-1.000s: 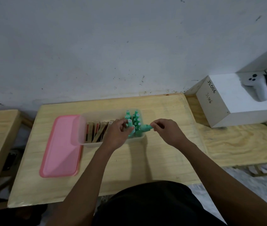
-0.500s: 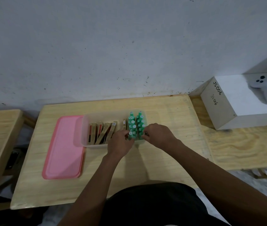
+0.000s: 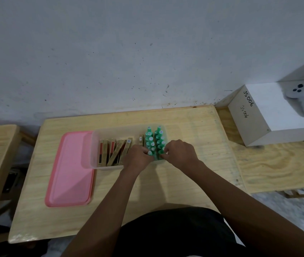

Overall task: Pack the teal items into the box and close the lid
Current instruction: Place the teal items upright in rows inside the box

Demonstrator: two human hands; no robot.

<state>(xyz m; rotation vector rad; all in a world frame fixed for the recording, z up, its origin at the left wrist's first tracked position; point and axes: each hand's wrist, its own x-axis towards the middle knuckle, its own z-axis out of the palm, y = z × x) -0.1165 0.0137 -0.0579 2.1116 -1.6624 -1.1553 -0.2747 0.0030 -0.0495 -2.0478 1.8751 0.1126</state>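
Now, teal items: small teal plastic bottles [image 3: 154, 141] stand upright in 2 rows at the right end of the box, centre of the frame. The rows run from near to far. I cannot tell the exact count.
Box: a clear, translucent plastic box [image 3: 110, 131] sits on the pale wooden table [image 3: 184, 125], its long axis running left to right across the frame.
Other contents: brown flat card packs [image 3: 114, 151] lean in the box's left half.
Left hand [image 3: 138, 158]: its fingers curl at the bottom end of the left row, pinching the nearest bottle.
Right hand [image 3: 180, 153]: its fingers are narrow and curled, pinching the nearest bottle of the right row.
Lid: the pink plastic lid [image 3: 69, 169] lies flat at the frame's left. Its right edge is overlapped by the box's left end.
Key relation: the lid lies left of both hands, with the left hand nearer. Its long axis runs near to far, crosswise to the box, so closing likely needs a quarter turn.
Stage: judging by the bare table, packing looks nearly done and the lid is not yet on.
Writing: "JS006" is handwritten twice on the white cardboard box [image 3: 258, 117] at right, which carries a white controller [image 3: 301, 97]. The bottles' white cap stickers and the packs' code labels are too small to read.
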